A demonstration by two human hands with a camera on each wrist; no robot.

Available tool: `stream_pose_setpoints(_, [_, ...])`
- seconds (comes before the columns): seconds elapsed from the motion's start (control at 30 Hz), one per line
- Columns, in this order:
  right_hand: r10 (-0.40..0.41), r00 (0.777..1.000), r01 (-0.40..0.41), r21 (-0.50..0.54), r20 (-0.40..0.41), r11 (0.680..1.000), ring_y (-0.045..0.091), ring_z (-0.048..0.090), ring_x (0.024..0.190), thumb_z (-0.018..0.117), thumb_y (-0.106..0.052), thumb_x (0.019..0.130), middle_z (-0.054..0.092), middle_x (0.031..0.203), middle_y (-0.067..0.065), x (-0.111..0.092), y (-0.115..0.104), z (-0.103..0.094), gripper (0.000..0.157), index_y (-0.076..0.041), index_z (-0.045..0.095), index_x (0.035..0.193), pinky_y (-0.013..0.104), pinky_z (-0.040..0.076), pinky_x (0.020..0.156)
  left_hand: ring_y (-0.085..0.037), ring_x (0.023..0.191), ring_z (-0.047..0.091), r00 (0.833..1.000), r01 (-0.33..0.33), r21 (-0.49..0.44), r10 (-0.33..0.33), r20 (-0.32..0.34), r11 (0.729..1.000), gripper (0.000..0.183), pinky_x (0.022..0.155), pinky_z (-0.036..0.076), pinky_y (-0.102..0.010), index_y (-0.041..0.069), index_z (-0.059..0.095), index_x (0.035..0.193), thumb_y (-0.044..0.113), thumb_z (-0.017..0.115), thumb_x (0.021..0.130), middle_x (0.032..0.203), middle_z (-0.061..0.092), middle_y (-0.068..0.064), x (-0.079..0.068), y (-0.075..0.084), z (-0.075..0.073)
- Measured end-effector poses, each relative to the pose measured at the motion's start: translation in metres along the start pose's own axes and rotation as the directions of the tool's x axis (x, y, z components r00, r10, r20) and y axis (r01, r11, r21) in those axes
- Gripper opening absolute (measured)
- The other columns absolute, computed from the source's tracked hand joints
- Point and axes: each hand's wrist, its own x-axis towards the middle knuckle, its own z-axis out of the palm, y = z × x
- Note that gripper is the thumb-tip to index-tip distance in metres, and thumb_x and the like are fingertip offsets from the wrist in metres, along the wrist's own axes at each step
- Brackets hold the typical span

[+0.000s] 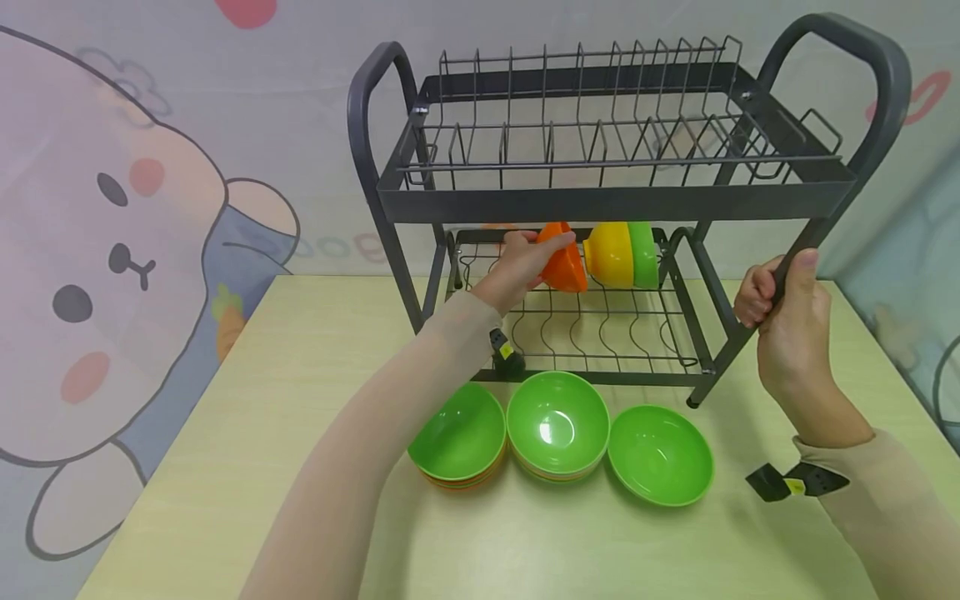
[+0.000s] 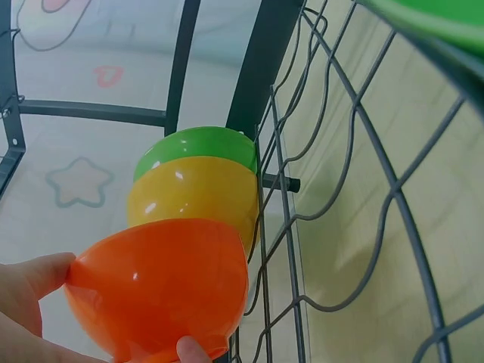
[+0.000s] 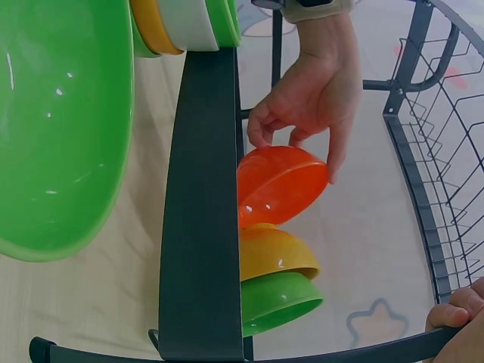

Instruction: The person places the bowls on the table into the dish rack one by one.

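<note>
My left hand [image 1: 516, 268] pinches an orange bowl [image 1: 564, 265] by its edge, thumb on one side and fingers on the other. The bowl is tipped on its side over the lower tier of a dark two-tier dish rack [image 1: 615, 205]. Right beside it, a yellow bowl [image 1: 609, 255] and a green bowl [image 1: 645, 257] stand on their sides in a row, as the left wrist view also shows. On the far right, my right hand [image 1: 795, 325] grips the rack's right front post, fingers curled round it.
In front of the rack stand two stacks of bowls with green ones on top, a left stack [image 1: 463, 433] and a middle stack [image 1: 558, 421]. A green bowl [image 1: 662, 457] sits to their right. The rack's upper tier [image 1: 525, 158] overhangs the left hand. A patterned cloth [image 1: 315, 125] hangs behind.
</note>
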Motion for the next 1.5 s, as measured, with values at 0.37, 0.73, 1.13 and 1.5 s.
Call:
stream_pose_setpoints(0.37, [-0.044,0.998,0.039,-0.101,-0.046,0.994,0.017,0.026,0.054,0.046,-0.045,0.102,0.03,0.061,0.006,0.0,0.002,0.0,0.052,-0.004,0.036,0.072,0.025,0.017,0.05,-0.023,0.117,0.054,1.0,-0.01,0.003,0.01,-0.013,1.0,0.076,0.105,0.045,-0.04,0.007,0.026,0.145,0.038,0.072,0.093,0.138,0.044,-0.013,0.008,-0.002,0.004])
stream_pose_setpoints(0.73, [-0.037,0.999,0.033,-0.103,-0.036,0.994,0.017,0.025,0.054,0.046,-0.046,0.102,0.03,0.062,0.006,-0.002,0.002,0.001,0.052,-0.004,0.036,0.071,0.025,0.018,0.051,-0.024,0.114,0.059,0.999,-0.026,-0.002,0.026,-0.046,1.0,0.07,0.097,0.052,-0.036,0.009,0.031,0.139,0.033,0.075,0.091,0.134,0.049,-0.015,0.015,-0.002,0.011])
stream_pose_setpoints(1.13, [-0.03,1.0,0.03,-0.061,-0.001,0.998,0.018,0.024,0.055,0.047,-0.044,0.102,0.03,0.062,0.006,0.0,0.001,0.001,0.052,-0.004,0.035,0.071,0.026,0.017,0.052,-0.025,0.11,0.052,0.989,0.004,0.131,0.016,-0.149,0.991,0.067,0.091,0.054,-0.033,0.013,0.033,0.135,0.038,0.076,0.09,0.127,0.047,-0.014,0.022,0.0,0.026])
stream_pose_setpoints(1.5, [-0.04,0.999,0.038,-0.105,-0.022,0.994,0.017,0.025,0.055,0.046,-0.045,0.102,0.03,0.062,0.006,0.0,0.001,0.0,0.052,-0.004,0.036,0.071,0.025,0.018,0.051,-0.028,0.113,0.045,0.99,0.012,0.224,0.019,-0.138,0.975,0.075,0.093,0.049,-0.038,0.014,0.029,0.141,0.044,0.074,0.089,0.134,0.038,-0.019,0.025,-0.001,0.028])
